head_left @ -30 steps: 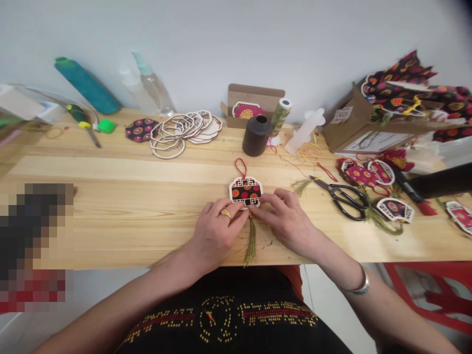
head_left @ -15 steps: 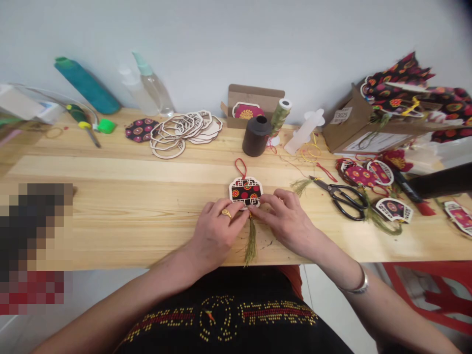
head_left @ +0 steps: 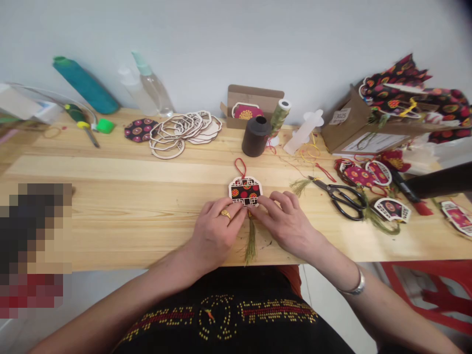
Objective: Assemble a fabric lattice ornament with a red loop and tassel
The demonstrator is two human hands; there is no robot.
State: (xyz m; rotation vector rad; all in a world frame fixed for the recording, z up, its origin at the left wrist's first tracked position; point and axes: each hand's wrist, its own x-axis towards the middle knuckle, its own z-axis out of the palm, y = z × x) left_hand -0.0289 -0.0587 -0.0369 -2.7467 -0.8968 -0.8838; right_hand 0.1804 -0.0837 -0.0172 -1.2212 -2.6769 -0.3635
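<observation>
A fretwork pendant (head_left: pixel 245 190) with a pale frame and black, flower-patterned fabric lies flat on the wooden table (head_left: pixel 121 206). Its red cord loop (head_left: pixel 240 167) points away from me, and an olive tassel (head_left: pixel 250 241) hangs from its near edge toward me. My left hand (head_left: pixel 220 227), with a gold ring, is closed on the pendant's lower left edge. My right hand (head_left: pixel 285 221) pinches at the lower right edge, close to where the tassel joins. The fingertips of both hands nearly meet there and hide the joint.
Black scissors (head_left: pixel 344 199) and finished pendants (head_left: pixel 392 210) lie at right, before a cardboard box (head_left: pixel 350 120) of fabric. Behind stand a black thread spool (head_left: pixel 256 136) and a green one (head_left: pixel 280 115). Wooden frames (head_left: pixel 184 132) are piled back left, near a screwdriver (head_left: pixel 81 123).
My right hand's fingers have shifted slightly left along the pendant's lower edge. The pendant and my left hand stay nearly in place.
</observation>
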